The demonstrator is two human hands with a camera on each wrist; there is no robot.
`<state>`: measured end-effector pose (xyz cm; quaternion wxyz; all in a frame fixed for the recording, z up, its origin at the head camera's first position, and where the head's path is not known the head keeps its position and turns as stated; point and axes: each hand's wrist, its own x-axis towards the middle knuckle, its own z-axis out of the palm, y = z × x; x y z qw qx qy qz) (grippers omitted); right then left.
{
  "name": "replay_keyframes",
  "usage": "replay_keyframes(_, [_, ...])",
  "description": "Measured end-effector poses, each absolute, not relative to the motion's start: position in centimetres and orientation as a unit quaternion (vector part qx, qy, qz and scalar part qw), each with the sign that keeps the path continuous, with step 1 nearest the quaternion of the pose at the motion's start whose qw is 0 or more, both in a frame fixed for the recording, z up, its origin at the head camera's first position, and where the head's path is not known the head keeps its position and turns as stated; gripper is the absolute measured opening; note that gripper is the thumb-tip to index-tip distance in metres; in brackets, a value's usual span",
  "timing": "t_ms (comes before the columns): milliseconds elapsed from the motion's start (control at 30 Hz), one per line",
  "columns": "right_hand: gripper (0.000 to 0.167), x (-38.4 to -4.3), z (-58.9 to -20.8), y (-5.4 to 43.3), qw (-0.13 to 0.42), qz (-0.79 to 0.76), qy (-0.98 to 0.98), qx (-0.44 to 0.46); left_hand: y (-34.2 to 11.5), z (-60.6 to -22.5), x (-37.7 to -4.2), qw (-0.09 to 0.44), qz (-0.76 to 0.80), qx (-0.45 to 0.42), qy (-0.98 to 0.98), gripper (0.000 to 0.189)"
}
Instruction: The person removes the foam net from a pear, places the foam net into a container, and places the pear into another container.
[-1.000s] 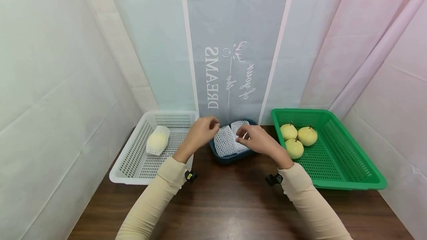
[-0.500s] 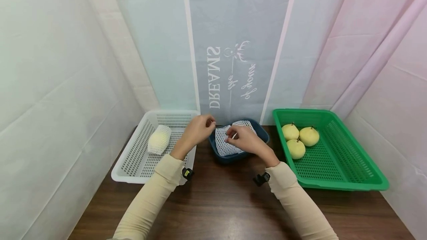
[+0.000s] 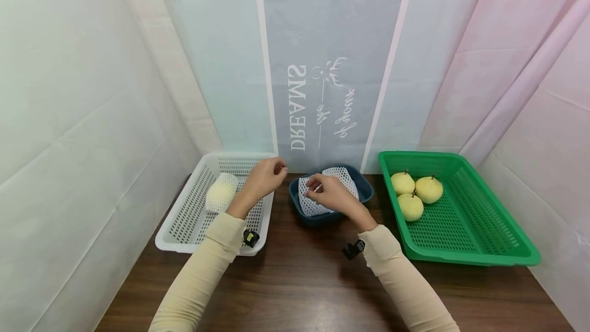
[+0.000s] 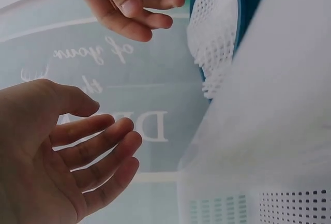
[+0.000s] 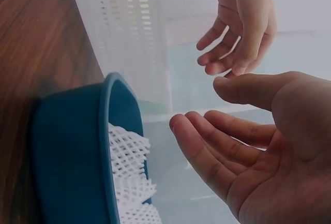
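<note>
My left hand [image 3: 264,177] hangs over the right rim of the white basket [image 3: 172,244], its fingers loosely curved with nothing between them. In that basket lies a pale yellow pear in a white foam net [image 3: 222,192]. My right hand [image 3: 333,193] is above the dark blue bin [image 3: 367,188], thumb and fingers apart and holding nothing. White foam nets [image 3: 310,202] lie in the bin, partly hidden by the right hand; in the right wrist view the foam nets [image 5: 126,154] show just inside the bin's rim [image 5: 106,131].
On the right stands a green basket [image 3: 465,257] with three yellow pears [image 3: 410,207] at its left side. A grey and pale green cloth [image 3: 332,24] with printed words hangs behind the brown wooden table [image 3: 295,291]. Pale walls stand at both sides.
Both hands have moved left: the left hand from the bin's edge to above the white basket's rim, the right hand across the bin. The baskets and pears stay in place.
</note>
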<state>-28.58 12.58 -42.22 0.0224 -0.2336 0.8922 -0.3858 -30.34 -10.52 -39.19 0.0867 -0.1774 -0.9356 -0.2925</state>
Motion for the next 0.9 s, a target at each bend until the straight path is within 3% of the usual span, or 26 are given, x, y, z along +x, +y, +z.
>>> replay_keyframes(333, [0.031, -27.7, -42.7, 10.2, 0.013, -0.399, 0.887, -0.233, -12.0, -39.8, -31.0, 0.084, -0.281, -0.169, -0.941, 0.029])
replay_keyframes(667, [0.038, -27.4, -43.2, 8.0, 0.066, -0.47, 0.854, -0.214, -13.3, -40.5, -31.6, 0.089, -0.261, -0.158, -0.948, 0.028])
replay_keyframes(900, [0.038, -27.6, -43.6, 6.9, 0.073, -0.483, 0.848, -0.205, -14.1, -40.9, -32.0, 0.078, -0.262, -0.141, -0.951, 0.03])
